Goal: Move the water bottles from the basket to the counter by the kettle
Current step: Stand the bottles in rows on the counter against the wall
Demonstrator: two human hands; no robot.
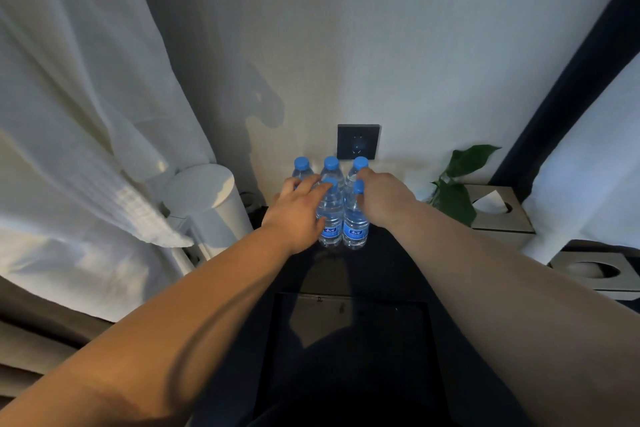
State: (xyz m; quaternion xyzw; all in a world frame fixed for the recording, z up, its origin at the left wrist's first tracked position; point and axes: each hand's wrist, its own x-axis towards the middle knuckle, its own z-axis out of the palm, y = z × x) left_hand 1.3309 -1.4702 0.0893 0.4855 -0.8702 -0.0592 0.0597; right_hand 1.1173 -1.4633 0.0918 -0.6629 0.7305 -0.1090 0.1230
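Two bare forearms are seen reaching up from the lower corners of the frame towards the middle. There the left hand [298,211] is laid wide and nearly flat against the front left bottle [330,222], with its fingers stretched across the shoulder and the blue cap and its thumb set along the bottle's side. The right hand [384,198] is curled narrowly round the neck of the front right bottle [355,224], just under the cap; its fingertips are hidden. Both bottles are stood upright, touching each other, on the dark counter [398,253] at the centre of the frame. Directly behind them, against the wall, a back row of three bottles [331,165] is stood upright, mostly covered by the hands, and the right hand's knuckles are seen touching the rightmost cap. A white kettle [207,204] is placed just left of the bottles. Above the back row a dark wall socket [358,141] is mounted. To the right a green plant [457,184] and a tissue box [502,218] are found, and a second box [595,274] is set at the right edge. A white robe [86,114] is hung over the left of the frame. In the lower middle a dark rectangular frame [346,298] is seen; what it is cannot be told.
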